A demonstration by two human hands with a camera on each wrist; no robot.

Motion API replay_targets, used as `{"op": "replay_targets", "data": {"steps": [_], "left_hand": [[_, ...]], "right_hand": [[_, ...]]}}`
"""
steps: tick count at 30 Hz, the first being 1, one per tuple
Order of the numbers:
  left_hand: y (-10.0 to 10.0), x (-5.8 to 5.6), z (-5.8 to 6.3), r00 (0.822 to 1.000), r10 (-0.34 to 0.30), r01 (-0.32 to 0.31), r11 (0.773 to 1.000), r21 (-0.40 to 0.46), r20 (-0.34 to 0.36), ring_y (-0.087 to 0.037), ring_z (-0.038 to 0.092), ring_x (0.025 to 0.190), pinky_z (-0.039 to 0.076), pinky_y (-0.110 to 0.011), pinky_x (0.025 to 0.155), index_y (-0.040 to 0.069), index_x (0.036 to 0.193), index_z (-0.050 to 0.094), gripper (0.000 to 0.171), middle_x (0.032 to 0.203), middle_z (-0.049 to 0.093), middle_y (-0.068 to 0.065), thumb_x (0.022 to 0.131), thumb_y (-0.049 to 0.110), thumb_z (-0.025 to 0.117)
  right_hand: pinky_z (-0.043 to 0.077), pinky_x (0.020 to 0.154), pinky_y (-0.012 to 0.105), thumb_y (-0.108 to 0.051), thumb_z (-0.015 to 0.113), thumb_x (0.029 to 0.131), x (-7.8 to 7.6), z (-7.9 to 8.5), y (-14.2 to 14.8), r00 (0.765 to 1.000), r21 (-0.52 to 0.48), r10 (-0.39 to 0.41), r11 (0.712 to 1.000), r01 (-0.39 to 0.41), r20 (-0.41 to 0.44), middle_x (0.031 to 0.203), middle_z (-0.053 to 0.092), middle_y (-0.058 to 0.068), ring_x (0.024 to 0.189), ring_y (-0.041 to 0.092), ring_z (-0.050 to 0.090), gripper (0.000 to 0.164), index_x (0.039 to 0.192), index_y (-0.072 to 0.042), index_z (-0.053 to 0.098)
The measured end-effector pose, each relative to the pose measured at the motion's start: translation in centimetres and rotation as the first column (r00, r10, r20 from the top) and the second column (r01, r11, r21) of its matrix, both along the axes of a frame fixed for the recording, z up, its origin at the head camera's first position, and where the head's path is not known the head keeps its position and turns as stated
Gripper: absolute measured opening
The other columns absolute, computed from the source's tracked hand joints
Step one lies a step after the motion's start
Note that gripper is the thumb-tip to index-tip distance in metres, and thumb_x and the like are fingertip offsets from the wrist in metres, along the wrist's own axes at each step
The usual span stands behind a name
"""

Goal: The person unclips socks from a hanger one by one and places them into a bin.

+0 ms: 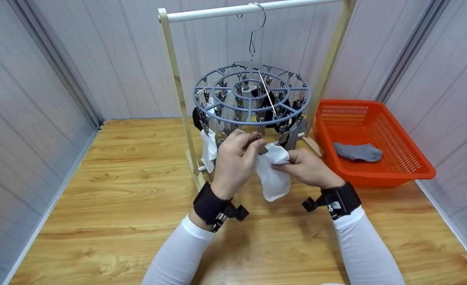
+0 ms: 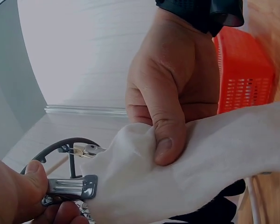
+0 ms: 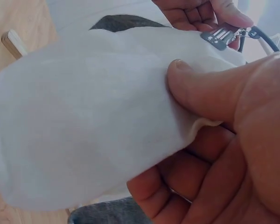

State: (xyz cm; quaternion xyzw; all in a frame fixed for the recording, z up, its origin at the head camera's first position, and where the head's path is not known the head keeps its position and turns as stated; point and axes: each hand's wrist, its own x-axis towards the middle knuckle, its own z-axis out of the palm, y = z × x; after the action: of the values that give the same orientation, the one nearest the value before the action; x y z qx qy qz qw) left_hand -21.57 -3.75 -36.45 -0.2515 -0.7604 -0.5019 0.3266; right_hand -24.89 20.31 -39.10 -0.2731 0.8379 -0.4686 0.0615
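Two white sleeves (image 1: 174,253) reach in from the near side of the round hanger (image 1: 250,110), a black strap (image 1: 211,204) at each wrist. Just in front of the hanger's near rim, the right hand (image 1: 306,168) holds a white sock (image 1: 273,178), pinching it near its upper end; the rest of the cloth hangs down below the level of the hanger. The right wrist view shows what the head view hides: the thumb lies flat on the cloth, with curled fingers behind it.

Beside it, under the hanger's near rim, the left hand (image 1: 233,162) pinches a metal clip (image 2: 72,186). The left wrist view brings out the clip's ridged plate, its flat tip overlapping the sock's edge; whether it grips the cloth, I cannot tell.

Only the head view takes in the whole hanger. A second white sock (image 1: 209,150) hangs at its left side, a grey sock (image 1: 297,132) at its right, and dark pieces among its clips. Right of the hanger, an orange basket (image 1: 384,174) stands on the table (image 1: 118,198) with another grey sock (image 1: 358,152) inside. Above the hanger runs a white bar (image 1: 213,14).
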Motion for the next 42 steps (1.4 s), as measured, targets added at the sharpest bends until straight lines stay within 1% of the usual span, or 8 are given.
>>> {"op": "replay_targets", "data": {"steps": [9, 17, 24, 33, 35, 37, 39, 42], "left_hand": [[-0.1, 0.0, -0.1, 1.0, 0.007, -0.007, 1.0, 0.001, 0.001, -0.022, 0.068, 0.084, 0.058, -0.033, 0.073, -0.004, 0.107, 0.082, 0.015, 0.096, 0.073, -0.011, 0.102, 0.01, 0.08], [0.0, -0.2, 0.0, 1.0, 0.009, -0.009, 1.0, 0.005, 0.0, -0.022, 0.067, 0.082, 0.057, -0.033, 0.073, -0.004, 0.105, 0.083, 0.014, 0.094, 0.075, -0.011, 0.101, 0.01, 0.081], [0.1, -0.1, -0.1, 1.0, 0.003, -0.003, 1.0, 0.026, -0.007, -0.021, 0.065, 0.082, 0.055, -0.033, 0.073, -0.003, 0.105, 0.082, 0.013, 0.093, 0.073, -0.01, 0.101, 0.009, 0.081], [0.0, 0.3, 0.4, 1.0, -0.001, 0.001, 1.0, 0.004, 0.013, -0.022, 0.066, 0.086, 0.058, -0.033, 0.075, -0.005, 0.112, 0.081, 0.025, 0.097, 0.073, -0.011, 0.1, 0.017, 0.084], [-0.1, 0.5, 0.5, 1.0, 0.016, -0.015, 1.0, -0.027, 0.018, -0.022, 0.067, 0.087, 0.059, -0.033, 0.076, -0.006, 0.114, 0.081, 0.031, 0.099, 0.074, -0.011, 0.099, 0.02, 0.085], [-0.1, 0.7, 0.6, 0.999, 0.053, -0.054, 0.996, -0.078, -0.007, -0.022, 0.068, 0.087, 0.06, -0.032, 0.077, -0.006, 0.118, 0.081, 0.037, 0.102, 0.074, -0.011, 0.098, 0.024, 0.087], [-0.1, 0.8, 0.7, 0.993, 0.103, -0.11, 0.985, -0.134, -0.061, -0.024, 0.069, 0.091, 0.061, -0.033, 0.081, -0.006, 0.12, 0.08, 0.042, 0.106, 0.074, -0.012, 0.097, 0.028, 0.088], [-0.3, 1.0, 0.8, 0.97, 0.184, -0.213, 0.958, -0.193, -0.157, -0.027, 0.069, 0.095, 0.061, -0.036, 0.085, -0.006, 0.121, 0.08, 0.046, 0.108, 0.074, -0.013, 0.097, 0.033, 0.089]], "right_hand": [[0.062, 0.081, 0.028, -0.016, 0.079, 0.105, 0.0, 0.3, 0.6, 0.997, 0.089, -0.032, 0.995, 0.037, -0.063, 0.107, 0.083, 0.012, 0.093, 0.019, 0.074, 0.021, 0.116, 0.001, 0.085], [0.064, 0.084, 0.036, -0.022, 0.078, 0.106, 0.3, 1.2, 1.8, 0.997, 0.191, -0.07, 0.979, 0.072, -0.019, 0.107, 0.082, 0.008, 0.093, 0.02, 0.073, 0.023, 0.119, -0.003, 0.084], [0.065, 0.081, 0.038, -0.022, 0.079, 0.106, 0.9, 1.9, 2.4, 0.994, 0.185, -0.102, 0.977, 0.108, -0.04, 0.107, 0.082, 0.009, 0.093, 0.022, 0.074, 0.022, 0.114, -0.002, 0.084], [0.066, 0.087, 0.044, -0.022, 0.081, 0.105, 1.3, 2.8, 3.2, 0.989, 0.142, -0.127, 0.98, 0.138, -0.08, 0.114, 0.08, 0.01, 0.1, 0.025, 0.074, 0.021, 0.118, -0.007, 0.087], [0.066, 0.088, 0.045, -0.024, 0.081, 0.105, 1.5, 3.1, 3.5, 0.988, 0.138, -0.129, 0.98, 0.14, -0.084, 0.115, 0.08, 0.01, 0.1, 0.026, 0.074, 0.023, 0.12, -0.008, 0.086], [0.065, 0.09, 0.045, -0.024, 0.08, 0.105, 1.6, 3.3, 3.7, 0.987, 0.136, -0.135, 0.98, 0.146, -0.088, 0.117, 0.08, 0.011, 0.102, 0.027, 0.074, 0.024, 0.123, -0.008, 0.086], [0.065, 0.091, 0.043, -0.024, 0.08, 0.106, 1.7, 3.5, 4.0, 0.985, 0.137, -0.142, 0.978, 0.154, -0.094, 0.117, 0.08, 0.011, 0.102, 0.027, 0.073, 0.025, 0.124, -0.007, 0.085], [0.064, 0.09, 0.035, -0.021, 0.079, 0.106, 1.7, 3.7, 4.5, 0.981, 0.141, -0.156, 0.975, 0.172, -0.115, 0.115, 0.081, 0.01, 0.1, 0.026, 0.073, 0.023, 0.123, -0.006, 0.085]]}}
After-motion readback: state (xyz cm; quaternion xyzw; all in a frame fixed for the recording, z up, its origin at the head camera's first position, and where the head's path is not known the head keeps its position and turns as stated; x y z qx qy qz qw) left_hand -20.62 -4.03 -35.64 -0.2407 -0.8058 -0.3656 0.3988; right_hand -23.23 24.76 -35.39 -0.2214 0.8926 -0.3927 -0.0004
